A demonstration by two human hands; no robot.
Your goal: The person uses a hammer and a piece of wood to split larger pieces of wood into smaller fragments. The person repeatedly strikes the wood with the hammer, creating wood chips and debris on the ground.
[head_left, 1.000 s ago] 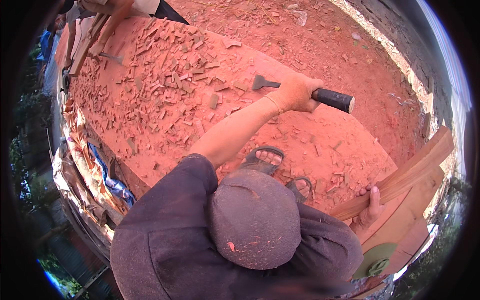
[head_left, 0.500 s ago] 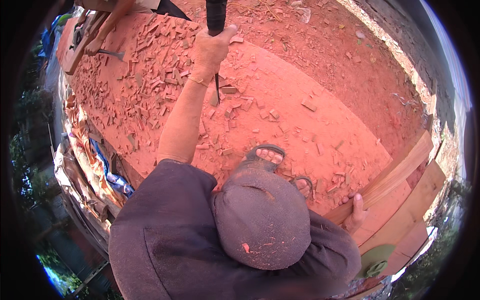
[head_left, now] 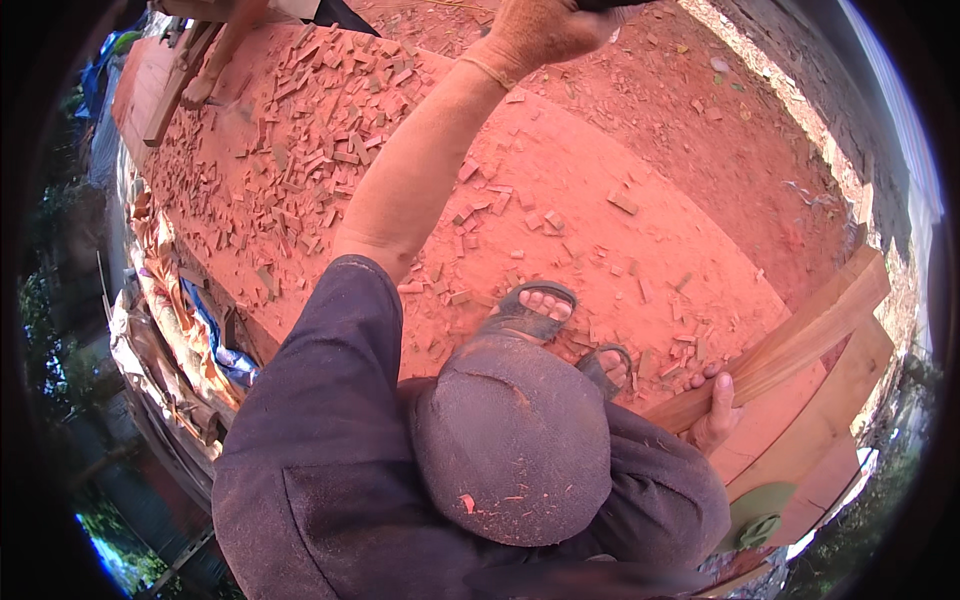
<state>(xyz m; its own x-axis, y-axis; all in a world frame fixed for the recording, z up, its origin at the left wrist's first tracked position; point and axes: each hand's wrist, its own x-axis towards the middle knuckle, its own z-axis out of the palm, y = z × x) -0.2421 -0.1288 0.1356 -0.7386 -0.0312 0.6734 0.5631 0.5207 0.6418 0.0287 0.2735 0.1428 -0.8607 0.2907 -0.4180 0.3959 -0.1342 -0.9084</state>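
Note:
Stretched forward to the top edge, my left hand [head_left: 555,28] is closed on a black-handled tool [head_left: 606,3]. Most of that tool lies beyond the picture, and its kind does not show. At the lower right, my right hand [head_left: 711,420] grips a long wooden plank [head_left: 800,340]. The thumb is on the near side, and the fingertips show past the far side. The plank slopes up to the right, its lower end hidden beside my dark sleeve. Two sandalled feet [head_left: 538,308] rest among the wood chips just beyond a dusty dark cap [head_left: 515,445].
Reddish wood chips [head_left: 310,140] litter a large flat board [head_left: 580,170]. At the upper left, a co-worker's hand [head_left: 200,92] is near a narrow board [head_left: 175,95]. More planks [head_left: 815,400] lie at right beside a round green object [head_left: 758,515]. Crumpled sheeting [head_left: 165,290] lines the left.
My left hand has swung up and right, carrying the black-handled tool mostly out of view. The plank and right hand shift slightly right. The co-worker's metal tool no longer shows clearly.

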